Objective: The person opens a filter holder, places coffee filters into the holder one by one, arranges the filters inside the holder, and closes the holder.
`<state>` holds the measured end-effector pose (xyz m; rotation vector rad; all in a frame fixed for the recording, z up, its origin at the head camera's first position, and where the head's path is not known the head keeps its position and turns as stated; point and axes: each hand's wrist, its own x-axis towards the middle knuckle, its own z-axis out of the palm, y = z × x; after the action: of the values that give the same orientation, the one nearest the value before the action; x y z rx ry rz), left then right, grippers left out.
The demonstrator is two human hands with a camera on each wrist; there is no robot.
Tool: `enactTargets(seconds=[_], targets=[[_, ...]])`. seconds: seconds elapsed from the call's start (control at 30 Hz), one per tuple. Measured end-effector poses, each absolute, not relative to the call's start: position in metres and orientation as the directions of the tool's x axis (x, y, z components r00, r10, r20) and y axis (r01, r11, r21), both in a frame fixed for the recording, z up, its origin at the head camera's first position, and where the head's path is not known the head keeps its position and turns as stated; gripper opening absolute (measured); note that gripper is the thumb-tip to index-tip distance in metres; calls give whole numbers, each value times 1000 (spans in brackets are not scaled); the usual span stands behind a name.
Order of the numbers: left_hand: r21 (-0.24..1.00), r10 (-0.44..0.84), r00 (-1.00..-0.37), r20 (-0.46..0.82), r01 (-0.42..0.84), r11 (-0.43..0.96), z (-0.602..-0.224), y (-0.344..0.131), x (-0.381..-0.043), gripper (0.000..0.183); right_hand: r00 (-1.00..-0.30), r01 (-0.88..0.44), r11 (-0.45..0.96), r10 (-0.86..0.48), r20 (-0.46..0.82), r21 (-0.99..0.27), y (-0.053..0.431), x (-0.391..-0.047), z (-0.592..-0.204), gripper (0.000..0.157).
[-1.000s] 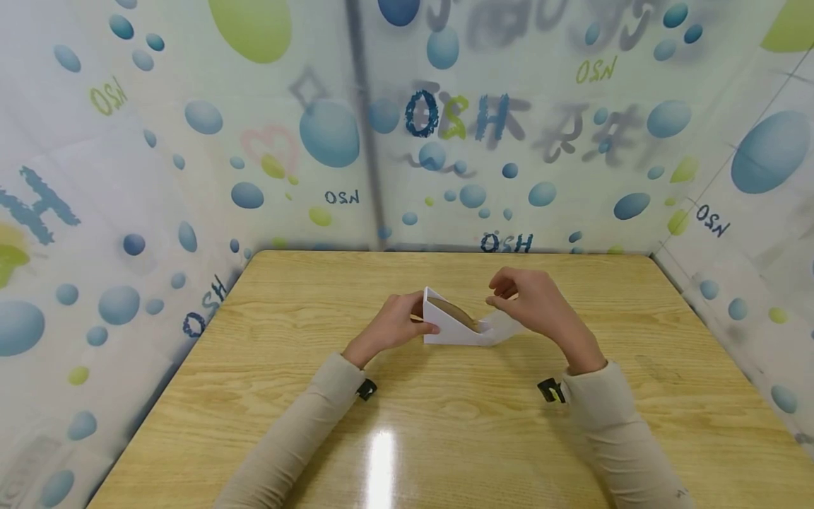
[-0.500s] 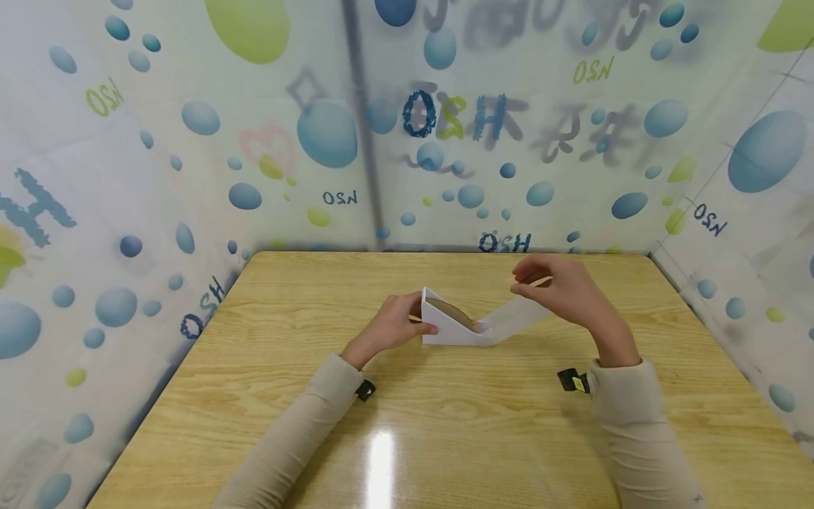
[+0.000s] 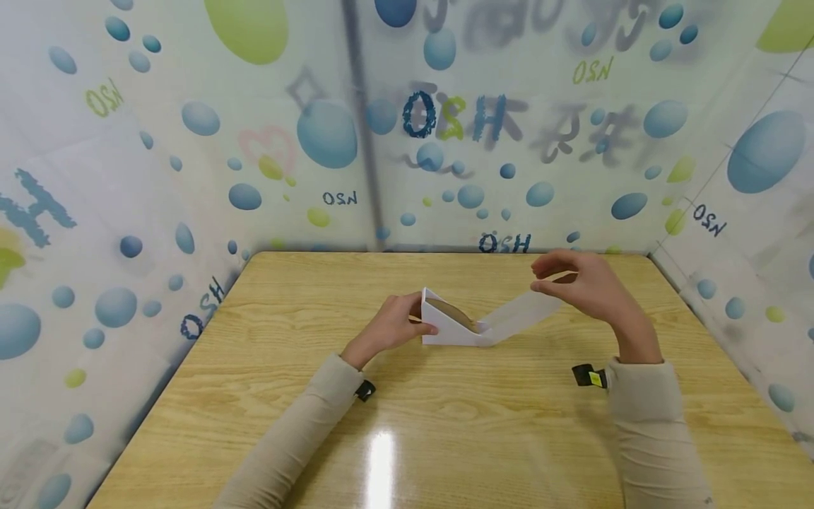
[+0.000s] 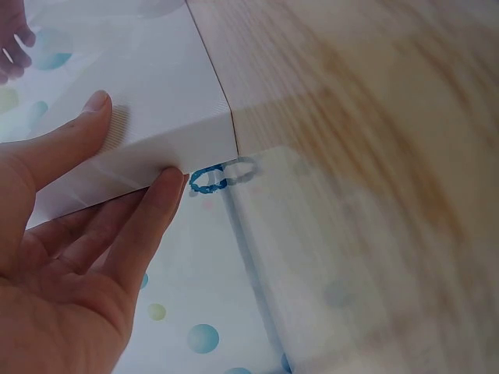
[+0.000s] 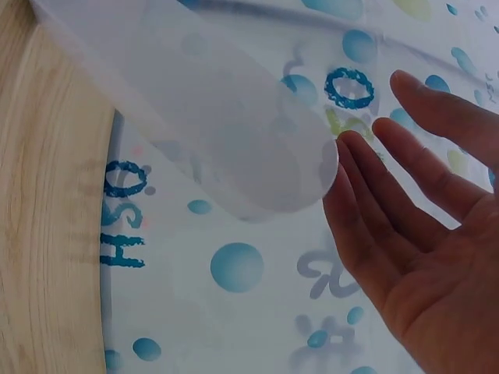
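A white wedge-shaped box (image 3: 450,335) with a slanted top stands mid-table. Tan-brown board (image 3: 453,312) shows along its opening. My left hand (image 3: 391,324) grips the box's tall end; in the left wrist view the thumb lies on one white face (image 4: 168,86) and the fingertips reach the lower edge. From the box's low end a translucent white film-like strip (image 3: 520,315) slopes up to the right, towards my right hand (image 3: 588,284). In the right wrist view the strip's rounded end (image 5: 257,171) meets the long fingertips; the thumb is apart from it, the fingers loosely extended.
The wood-grain table (image 3: 305,283) reaches back to a wall sheet (image 3: 540,141) with blue and green ovals and letters. A bright reflection lies on the table between the forearms. Black wrist devices sit beside both sleeves (image 3: 649,410).
My right hand has moved right and slightly up, away from the box, and its thumb and fingers look wider apart. More of the translucent strip shows. The left hand and box have stayed put.
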<state>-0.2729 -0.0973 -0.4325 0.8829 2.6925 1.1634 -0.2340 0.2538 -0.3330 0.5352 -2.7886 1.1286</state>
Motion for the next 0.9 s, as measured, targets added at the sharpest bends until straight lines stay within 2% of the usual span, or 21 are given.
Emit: enactTargets(seconds=[0.47, 0.9], targets=[[688, 536, -831, 148, 476, 549, -434, -97, -274, 38, -923, -375, 653, -330, 199, -658, 278, -240, -340, 43], [673, 532, -833, 149, 480, 563, -433, -97, -273, 38, -898, -353, 598, -432, 81, -720, 289, -243, -346, 59]])
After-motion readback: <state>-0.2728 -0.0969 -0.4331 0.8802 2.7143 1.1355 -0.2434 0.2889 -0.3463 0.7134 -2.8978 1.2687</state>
